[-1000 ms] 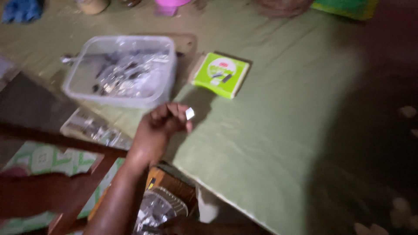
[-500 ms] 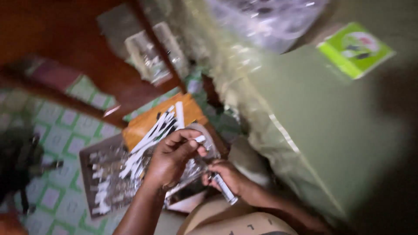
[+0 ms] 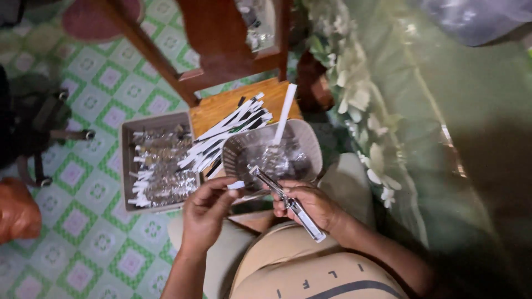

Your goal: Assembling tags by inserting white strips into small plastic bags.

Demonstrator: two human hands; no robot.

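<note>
Hands off the tabletop, now low over the basket (image 3: 310,145).
Our left hand (image 3: 206,213) pinches a white strip (image 3: 236,185); right hand (image 3: 310,204) grips a metal tool (image 3: 288,204).

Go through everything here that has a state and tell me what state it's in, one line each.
Left hand: pinched shut on a small white piece.
Right hand: closed around a long silver metal tool, tip pointing into the basket.
Round grey plastic basket: upright, holding clear wrappers and one white strip.
Rectangular grey tray: flat, full of shiny wrapped pieces.
Black-and-white strips: loose, fanned over a wooden stool.
</note>
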